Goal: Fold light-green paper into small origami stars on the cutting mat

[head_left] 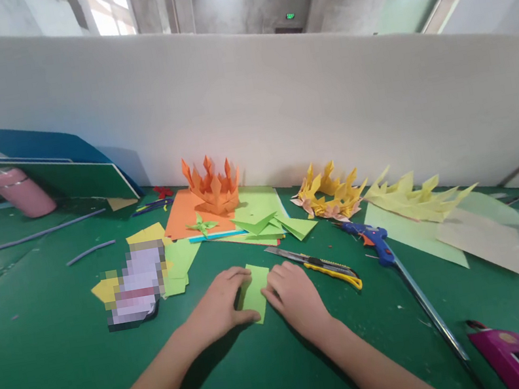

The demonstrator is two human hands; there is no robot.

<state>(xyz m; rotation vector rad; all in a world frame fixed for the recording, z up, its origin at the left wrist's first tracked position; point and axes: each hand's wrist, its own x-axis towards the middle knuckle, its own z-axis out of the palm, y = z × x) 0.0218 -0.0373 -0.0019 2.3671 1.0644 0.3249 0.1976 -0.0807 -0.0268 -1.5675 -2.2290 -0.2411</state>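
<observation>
A small rectangle of light green paper [255,296] lies flat on the table between my two hands. My left hand [221,300] rests at its left edge, fingertips near the upper corner and thumb near the lower one, with a wide gap between them. My right hand [297,292] is at the paper's right edge, its fingers curled and pressed together on that edge; the fingertips are partly hidden. Just beyond the right hand lies a yellow utility knife [333,271] with its blade out. Left of my left hand are green paper pieces [181,261] beside a pixelated phone-like object [140,284].
Behind stand an orange paper crown [215,188], a yellow crown [331,192] and a pale yellow crown strip [414,196]. A blue glue gun [371,241] with a long clear stick lies right. A magenta device [508,355] sits front right, a pink bottle [24,192] back left.
</observation>
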